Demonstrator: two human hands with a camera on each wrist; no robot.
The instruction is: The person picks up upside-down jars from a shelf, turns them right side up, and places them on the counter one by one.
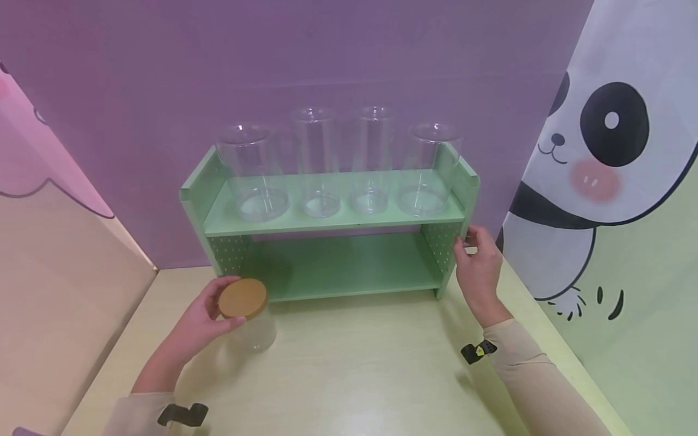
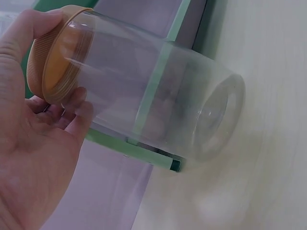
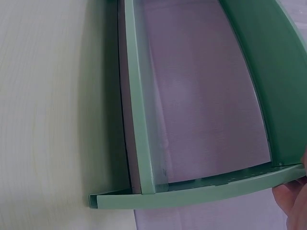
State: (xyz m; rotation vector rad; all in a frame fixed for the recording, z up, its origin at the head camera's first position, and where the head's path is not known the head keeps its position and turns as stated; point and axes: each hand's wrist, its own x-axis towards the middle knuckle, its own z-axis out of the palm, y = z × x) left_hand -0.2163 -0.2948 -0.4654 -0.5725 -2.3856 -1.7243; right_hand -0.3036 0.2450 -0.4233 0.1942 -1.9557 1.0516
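Note:
A clear jar (image 1: 256,334) with a round orange-tan lid (image 1: 243,298) stands upright or hangs just over the table, in front of the shelf's left end. My left hand (image 1: 204,318) grips it by the lid, thumb on one side and fingers on the other; in the left wrist view the lid's ribbed edge (image 2: 38,67) shows under the thumb. My right hand (image 1: 480,263) holds the right side panel of a green two-tier shelf (image 1: 338,227), its thumb at the front edge. Only fingertips (image 3: 288,196) of that hand show in the right wrist view.
Along the upper tier stand several clear lidless containers: a wide one (image 1: 253,175) at each end and two narrow tall ones (image 1: 318,163) between them. The lower tier (image 1: 343,266) is bare green board. A purple wall (image 1: 349,48) rises behind the pale table (image 1: 354,363).

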